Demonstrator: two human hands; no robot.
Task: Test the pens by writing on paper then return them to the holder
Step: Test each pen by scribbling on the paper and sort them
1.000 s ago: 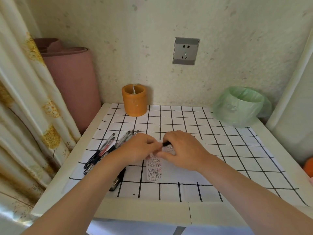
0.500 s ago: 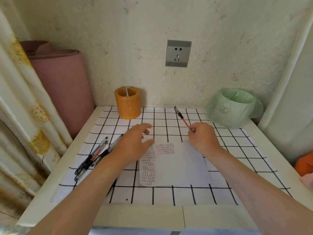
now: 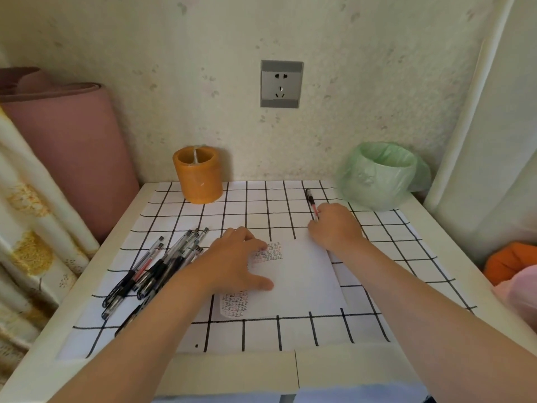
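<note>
A white paper (image 3: 302, 274) with rows of small written marks lies in the middle of the table. My left hand (image 3: 235, 260) rests flat on its left part, fingers spread. My right hand (image 3: 334, 226) grips a red-ink pen (image 3: 311, 202) at the paper's far right corner; the pen's capped end points away toward the wall. Several pens (image 3: 157, 269) lie in a loose pile left of the paper. The orange pen holder (image 3: 198, 178) stands at the back left, with one thin white stick showing inside.
A checked cloth (image 3: 261, 210) covers the white table. A bin lined with a green bag (image 3: 380, 174) stands at the back right. A pink rolled mat (image 3: 66, 146) and a curtain (image 3: 32, 234) are at the left. Orange and pink items (image 3: 511, 269) lie at the right edge.
My hands, together over the paper a second ago, have parted. The right hand carried the red pen to the paper's far right corner. The left hand settled flat on the paper.
</note>
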